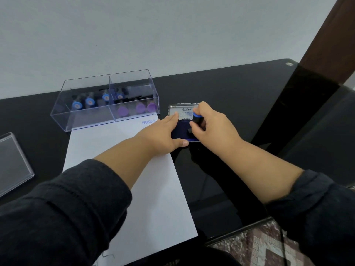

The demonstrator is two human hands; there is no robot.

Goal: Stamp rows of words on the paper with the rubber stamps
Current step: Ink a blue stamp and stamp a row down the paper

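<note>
Stamps are the business at this black glass table (240, 96), where my right hand (213, 127) pinches a blue-capped rubber stamp (197, 118) between curled fingers and thumb, its base down on the dark blue ink pad (182, 133). My left hand (163, 135) lies flat with fingers straight along the pad's left edge, thumb at the near rim. The pad's open lid (181, 112) reads "Artline". White paper (134, 179) lies just left of the pad, one blue "FRAGILE" print (148, 122) at its far right corner. Behind it, a clear two-compartment box (107, 100) holds more stamps, blue-capped (89, 101) mostly left, purple-capped (140, 107) right; exactly how many is hard to judge through the reflections.
</note>
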